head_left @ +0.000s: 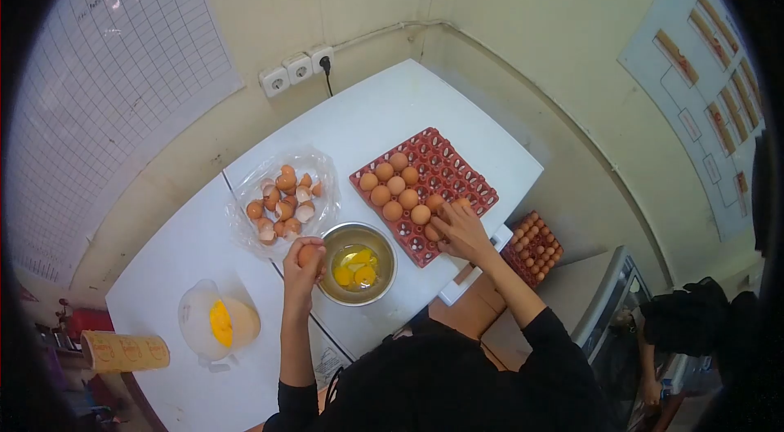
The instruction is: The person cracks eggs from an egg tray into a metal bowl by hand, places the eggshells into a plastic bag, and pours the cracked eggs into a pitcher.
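Note:
My left hand [302,278] is closed around a brown egg [307,256], just left of the rim of a steel bowl [393,278]. Several yolks [364,275] lie in clear egg white inside that bowl. Over the near right part of a red egg tray [447,161], my right hand [464,234] has its fingers and thumb around a brown egg [433,232] at the tray's edge. The fingers partly cover neighbouring eggs. More whole eggs [396,185] fill the tray's left side.
Left of the tray, a clear plastic bag [237,224] holds broken eggshells [284,207]. A translucent jug [194,318] with yellow egg stands on the white table [163,269]. Another egg tray [532,248] sits lower right. Another person's arm [648,362] shows at far right.

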`<action>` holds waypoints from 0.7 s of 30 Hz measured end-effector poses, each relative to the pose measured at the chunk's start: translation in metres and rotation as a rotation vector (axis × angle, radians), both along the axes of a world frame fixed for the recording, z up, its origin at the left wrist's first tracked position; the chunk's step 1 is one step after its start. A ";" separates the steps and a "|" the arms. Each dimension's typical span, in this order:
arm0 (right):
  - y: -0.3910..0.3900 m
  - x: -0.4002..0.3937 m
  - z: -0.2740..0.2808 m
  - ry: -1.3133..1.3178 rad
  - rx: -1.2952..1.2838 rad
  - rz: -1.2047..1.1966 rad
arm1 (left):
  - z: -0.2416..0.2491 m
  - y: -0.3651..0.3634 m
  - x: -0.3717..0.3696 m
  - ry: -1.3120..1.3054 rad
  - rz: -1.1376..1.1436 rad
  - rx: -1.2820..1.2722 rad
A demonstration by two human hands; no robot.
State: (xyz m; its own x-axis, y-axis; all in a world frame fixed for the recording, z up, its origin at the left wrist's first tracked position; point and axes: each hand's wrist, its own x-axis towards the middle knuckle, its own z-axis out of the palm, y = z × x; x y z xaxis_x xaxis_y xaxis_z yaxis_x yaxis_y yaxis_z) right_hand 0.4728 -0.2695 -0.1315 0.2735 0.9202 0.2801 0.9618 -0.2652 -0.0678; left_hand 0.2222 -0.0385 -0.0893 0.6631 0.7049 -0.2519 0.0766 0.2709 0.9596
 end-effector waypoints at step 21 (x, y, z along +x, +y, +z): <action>0.051 -0.078 0.034 1.954 0.325 0.069 | -0.032 -0.037 0.022 -0.148 -0.236 -0.423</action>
State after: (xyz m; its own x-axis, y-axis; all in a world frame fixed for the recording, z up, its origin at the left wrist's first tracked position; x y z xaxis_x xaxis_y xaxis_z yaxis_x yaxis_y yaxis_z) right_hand 0.3948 -0.2181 -0.0971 0.3347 0.9261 -0.1739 -0.4618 0.0003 -0.8870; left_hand 0.2444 -0.0751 -0.1209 0.8422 0.3886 -0.3738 0.0535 0.6297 0.7750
